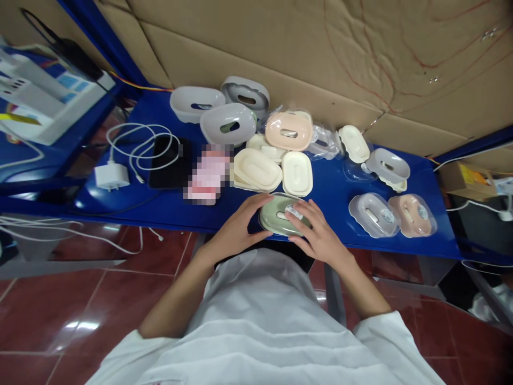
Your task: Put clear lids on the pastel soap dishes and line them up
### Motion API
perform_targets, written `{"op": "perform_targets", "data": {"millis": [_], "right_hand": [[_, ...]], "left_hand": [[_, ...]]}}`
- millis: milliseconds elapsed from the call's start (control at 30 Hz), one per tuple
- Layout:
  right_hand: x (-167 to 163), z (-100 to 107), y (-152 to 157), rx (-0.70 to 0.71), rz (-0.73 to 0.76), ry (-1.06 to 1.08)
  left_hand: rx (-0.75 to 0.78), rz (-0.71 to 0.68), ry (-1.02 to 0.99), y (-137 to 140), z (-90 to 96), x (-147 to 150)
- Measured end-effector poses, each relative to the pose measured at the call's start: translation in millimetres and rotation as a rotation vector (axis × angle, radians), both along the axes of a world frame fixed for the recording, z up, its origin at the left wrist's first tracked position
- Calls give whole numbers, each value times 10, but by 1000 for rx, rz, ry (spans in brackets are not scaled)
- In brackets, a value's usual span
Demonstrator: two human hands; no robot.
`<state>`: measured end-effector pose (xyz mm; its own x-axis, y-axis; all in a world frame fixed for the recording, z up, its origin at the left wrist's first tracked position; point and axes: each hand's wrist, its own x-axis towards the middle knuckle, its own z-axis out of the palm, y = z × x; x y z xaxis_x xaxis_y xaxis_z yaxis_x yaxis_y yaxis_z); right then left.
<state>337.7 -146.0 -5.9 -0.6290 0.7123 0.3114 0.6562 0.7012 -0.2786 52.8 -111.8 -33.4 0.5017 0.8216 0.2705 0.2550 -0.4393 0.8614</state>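
At the table's near edge, a green oval soap dish (276,207) lies under a clear lid with a white label (294,212). Around its left end curves my left hand (236,224), thumb in front and fingers behind. My right hand (320,232) grips the right end, its fingers over the lid and partly across the label. Just behind are cream oval pieces (258,170) and a smaller cream tray (297,174). Farther back sit a peach dish body (288,130) and several grey dish bodies (228,124).
Lidded grey (374,215) and peach (412,215) dishes stand at the right, with a loose grey body (388,164) behind them. To the left lie a pink blurred-out item (208,176), a black flat object (166,168) and a white charger (112,175) with its cable. Cardboard (256,48) backs the table.
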Motion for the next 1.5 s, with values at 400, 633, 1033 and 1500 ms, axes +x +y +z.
{"op": "perform_targets", "data": {"millis": [400,633,1033,1500], "right_hand": [[101,-25,17,62,-89,44],[1869,352,-15,593,-694,43],[3852,-143,-475,477,-783,238],[556,144,-164,258,-450,216]], "left_hand": [[15,1,-15,-13,23,-16],[39,40,-55,-38,65,-20],[348,102,215,-47,133,174],[529,105,382,157,63,239]]}}
